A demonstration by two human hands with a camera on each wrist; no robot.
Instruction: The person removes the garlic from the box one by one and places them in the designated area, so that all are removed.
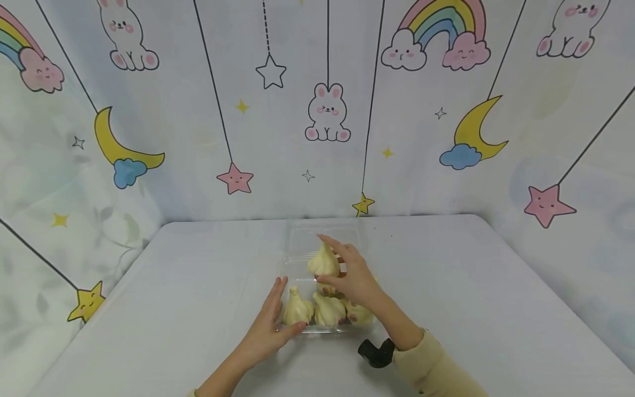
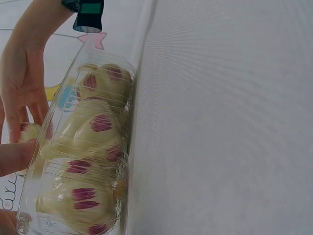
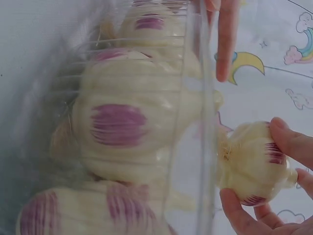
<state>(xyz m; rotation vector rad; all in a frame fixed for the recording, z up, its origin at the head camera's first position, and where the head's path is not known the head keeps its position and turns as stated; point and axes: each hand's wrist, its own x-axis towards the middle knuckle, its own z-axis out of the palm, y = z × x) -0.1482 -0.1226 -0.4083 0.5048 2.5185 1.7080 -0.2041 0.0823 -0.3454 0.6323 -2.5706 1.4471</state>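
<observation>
Right hand [image 1: 355, 278] pinches garlic bulb [image 1: 323, 261] above plastic clamshell [image 1: 327, 330]; left hand [image 1: 265, 330], straight-fingered, touches its side. Smooth skin might slip, dropping bulb.

Makeshift tabletop booth: white-covered table [image 1: 173, 309], cartoon-printed backdrop [image 1: 278, 138] at back and sides.

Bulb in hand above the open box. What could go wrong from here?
The held garlic bulb looks smooth, so it might slip from the right hand. It could knock the front bulbs, which sit close together. The clear container looks thin; the left hand at its side might bend it.
</observation>
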